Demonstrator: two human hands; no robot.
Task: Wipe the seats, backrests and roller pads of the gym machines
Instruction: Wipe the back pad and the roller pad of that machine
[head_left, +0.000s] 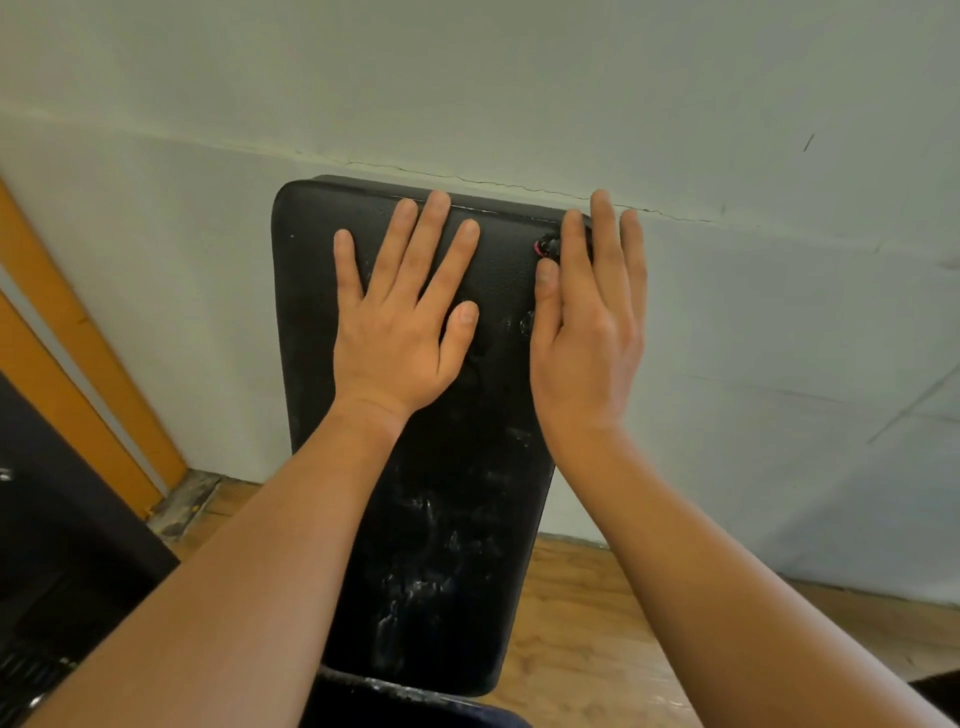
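While I look down through the head camera, the largest thing before me is a pale grey-green painted wall (727, 78), which fills the top and right of the view. A thin jagged crack (467, 179) runs across it just behind the top of the pad. Below the wall lies a brown wooden plank floor (597, 623), scuffed where it meets the skirting. At the left edge two orange slanted strips (78, 364) stand against the wall, and beneath them sits a dark bulk (62, 545) too shadowed for me to name.

In the middle stands the task's thing, a long black padded vinyl backrest (467, 467). It rises from the bottom of the frame to the wall, with its top edge close to the crack. Its lower half is marked with whitish smears (415, 587); its upper half looks cleaner.

My left hand (395, 338) lies flat on the upper part of the backrest, fingers straight and spread, holding nothing. My right hand (587, 332) is at the pad's top right corner, turned edge-on, fingers straight and together, thumb alongside the forefinger. A small black-and-pink thing (548, 247) shows just above that thumb tip, against the forefinger. It is too small for me to tell what it is or whether the hand has hold of it.
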